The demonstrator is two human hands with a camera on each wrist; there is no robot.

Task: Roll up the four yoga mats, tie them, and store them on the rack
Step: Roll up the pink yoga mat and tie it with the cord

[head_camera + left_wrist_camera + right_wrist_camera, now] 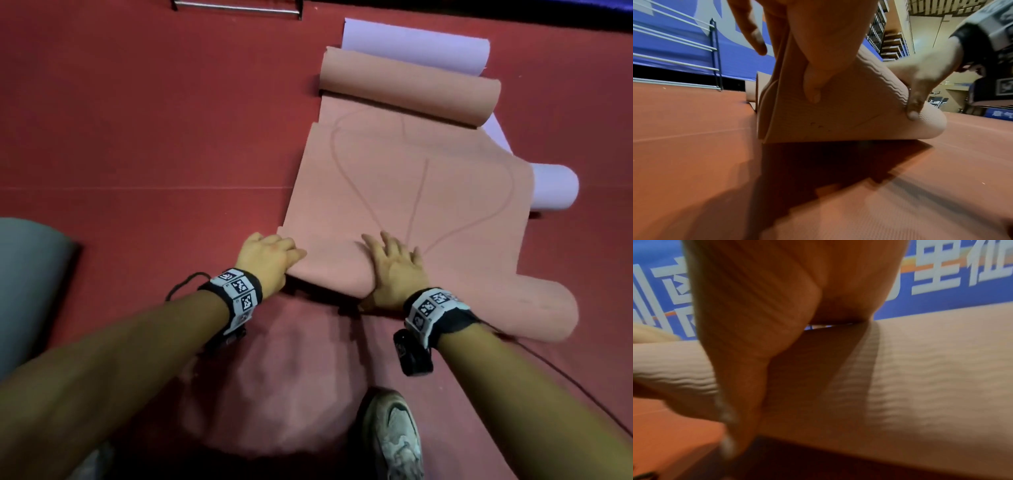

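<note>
A pink yoga mat [394, 185] lies spread on the red floor, its far end curled into a roll [411, 85]. Its near end is lifted into a loose roll [838, 116]. My left hand [270, 257] grips the left end of that roll, thumb [813, 91] on the near face. My right hand [394, 270] lies over the roll further right, fingers spread on top and thumb [912, 115] hooked on the near side. In the right wrist view the palm [777, 305] sits against the ribbed mat [920, 369]. A lavender mat [418, 44] lies under and behind the pink one.
A grey mat [27, 274] lies at the left edge. A metal rack [715, 53] stands against the blue wall, its bar [236, 7] at the top of the head view. My shoe [394, 435] is on the floor behind the hands. A lavender roll [555, 188] sticks out on the right.
</note>
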